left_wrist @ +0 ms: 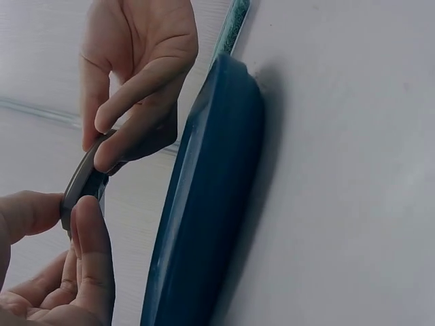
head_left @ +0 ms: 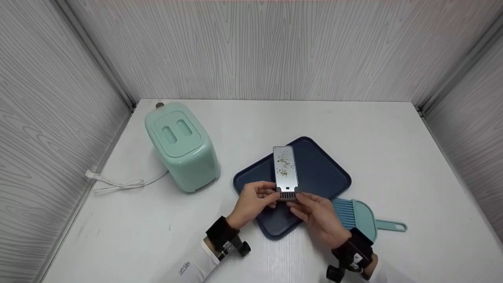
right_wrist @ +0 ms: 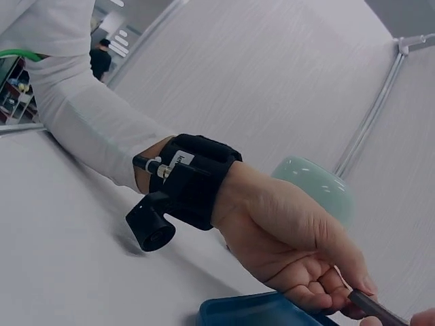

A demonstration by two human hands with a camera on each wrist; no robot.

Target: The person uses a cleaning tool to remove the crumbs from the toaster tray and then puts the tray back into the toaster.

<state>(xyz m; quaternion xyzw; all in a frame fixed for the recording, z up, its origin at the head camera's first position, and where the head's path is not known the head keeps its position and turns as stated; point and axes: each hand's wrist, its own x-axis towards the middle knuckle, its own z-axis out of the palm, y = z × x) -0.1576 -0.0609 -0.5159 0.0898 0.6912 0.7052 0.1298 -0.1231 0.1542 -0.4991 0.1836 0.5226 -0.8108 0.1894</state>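
Both hands pinch the grey slotted end of a long silver crumb tray, which is strewn with small golden-brown crumbs. At its left corner is my left hand, thumb on top and fingers beneath. My right hand holds the right corner between thumb and fingers. Beneath lies a navy serving tray, set at an angle on the table. In the left wrist view the crumb tray's end is raised above the serving tray. The right wrist view shows only a dark edge of it.
A mint-green toaster, with a lid over its top, stands at the left. Its white cord lies bundled beside it. A teal brush with blue bristles rests right of the serving tray. Walls enclose the table's back and sides.
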